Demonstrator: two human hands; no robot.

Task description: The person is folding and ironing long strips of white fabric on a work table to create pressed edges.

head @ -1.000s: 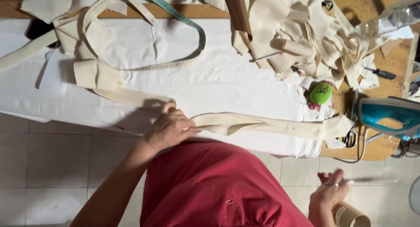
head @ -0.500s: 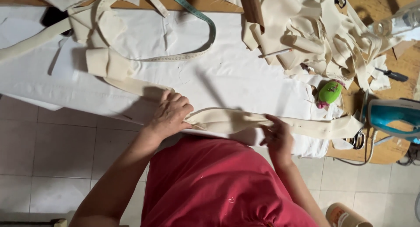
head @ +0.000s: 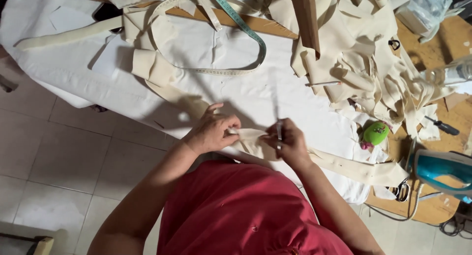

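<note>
**Two hands at a cream strap**

Pressing down near the front edge of the white-covered tabletop [head: 123, 88], the left hand [head: 212, 131] pinched the long cream fabric strap [head: 354, 169] between thumb and fingers, which were closed on the cloth; the right hand [head: 287, 142] sat just beside it, fingers clenched around a thin metallic tool [head: 279, 129] held upright over the same strap; what kind of tool it was could not be told. The strap ran from between the hands off to the right, ending near a teal electric iron [head: 442, 169]; a small green pincushion-like lump [head: 376, 133] lay just beyond it. Farther back, a looped teal-and-cream measuring tape [head: 246, 36] curved across the white cover, and a heap of cream fabric offcuts [head: 364, 63] crowded the right side beside a wooden slat [head: 306, 16].
</note>
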